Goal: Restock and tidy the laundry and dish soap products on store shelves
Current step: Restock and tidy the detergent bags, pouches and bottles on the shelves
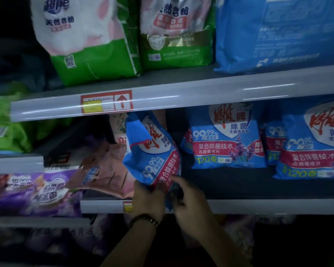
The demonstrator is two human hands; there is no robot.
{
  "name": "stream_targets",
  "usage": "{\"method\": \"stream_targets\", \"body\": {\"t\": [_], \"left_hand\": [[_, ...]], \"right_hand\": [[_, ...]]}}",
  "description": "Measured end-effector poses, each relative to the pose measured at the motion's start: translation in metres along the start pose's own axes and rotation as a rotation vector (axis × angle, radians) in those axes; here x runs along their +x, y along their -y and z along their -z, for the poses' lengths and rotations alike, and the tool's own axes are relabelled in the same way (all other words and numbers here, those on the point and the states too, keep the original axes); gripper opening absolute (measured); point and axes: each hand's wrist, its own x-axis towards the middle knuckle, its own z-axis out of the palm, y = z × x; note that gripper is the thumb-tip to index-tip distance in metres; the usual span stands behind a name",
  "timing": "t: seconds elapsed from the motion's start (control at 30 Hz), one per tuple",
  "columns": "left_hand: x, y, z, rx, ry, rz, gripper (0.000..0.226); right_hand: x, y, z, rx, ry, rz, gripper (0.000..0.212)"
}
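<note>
A small blue detergent powder bag (152,149) stands tilted at the front of the middle shelf (258,206), its top folded over. My left hand (147,199) grips its lower left corner and my right hand (189,201) pinches its bottom right edge. Both hands sit at the shelf's front rail. Two matching blue bags (226,139) (308,147) stand upright to the right on the same shelf. A pink bag (108,168) lies flat just left of the held bag.
The upper shelf (162,97) carries green and white powder bags (89,39) and a large blue bag (278,31). Purple packs (37,191) and a green bag (4,128) fill the left side. Bare dark shelf floor shows between the held bag and the upright blue bags.
</note>
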Motion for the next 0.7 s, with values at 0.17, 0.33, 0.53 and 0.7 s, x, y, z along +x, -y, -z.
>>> {"method": "stream_targets", "body": {"t": [0.17,0.33,0.53,0.7], "left_hand": [[0.004,0.001,-0.008,0.044,-0.095,-0.043,0.031],[0.006,0.004,-0.003,-0.128,-0.067,-0.008,0.021],[-0.024,0.018,0.015,-0.417,-0.028,0.111,0.014],[-0.046,0.022,0.034,-0.536,0.088,0.124,0.022]], "right_hand": [[-0.004,-0.001,-0.001,0.08,0.021,-0.018,0.052],[-0.005,-0.008,0.002,0.076,-0.045,0.012,0.05],[-0.006,-0.018,0.015,0.193,-0.115,-0.106,0.045],[-0.012,-0.024,0.046,0.399,-0.189,-0.229,0.049]]}}
